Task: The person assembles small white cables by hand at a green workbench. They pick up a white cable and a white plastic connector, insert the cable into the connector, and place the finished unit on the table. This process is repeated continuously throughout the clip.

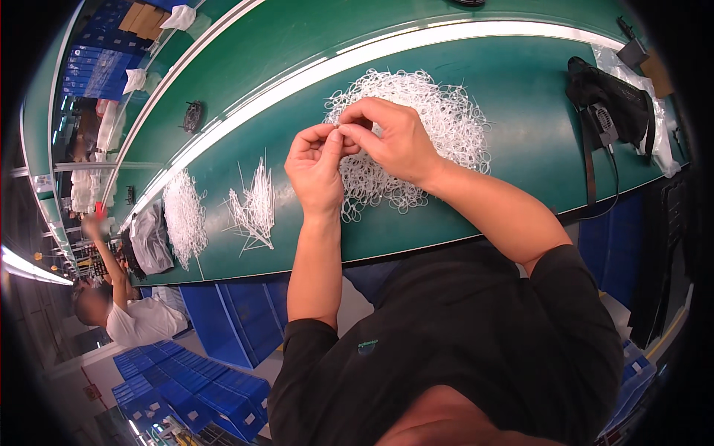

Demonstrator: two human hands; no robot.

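My left hand [318, 165] and my right hand [401, 143] meet fingertip to fingertip above the table, both pinched closed. Whatever lies between the fingers is too small to make out. Just behind and beneath them spreads a large heap of thin white loops with short tails [446, 119], which look like looped cable ties. Left of my left hand lies a loose bunch of straight white strips [258, 202], like unlooped cable ties. Farther left sits another pile of white looped strips [183, 219].
The green worktable [532, 141] has its near edge in front of my body. On the right lies a black mesh bag [613, 104] with a grey corded device [604, 125]. A grey plastic bag [152, 241] rests far left, near a co-worker [145, 320]. Blue crates [242, 320] stand below.
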